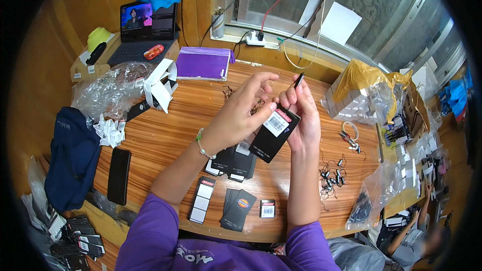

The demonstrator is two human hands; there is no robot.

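A black hang tag (266, 144) with a white barcode sticker is held up over the middle of the table. My left hand (246, 113) is closed, thumb and fingertips pinching near the tag's top edge. My right hand (305, 120) is closed on a black tag string (299, 80), whose dark end piece sticks up between the fingers; the tag leans against this palm. Below lies a pile of black tags (235, 164), partly hidden by the held tag and left forearm. Nearer me are a sticker strip (203, 199), fanned dark cards (238, 210) and a small label stack (267, 209).
Loose black strings (331, 178) and small snips (350, 140) lie to the right, near a box under yellow plastic (351, 98). Left are a phone (119, 176), a navy pouch (73, 158) and clear plastic (108, 93). A purple notebook (202, 63) and tablet (145, 25) stand behind. Another person (414, 246) sits lower right.
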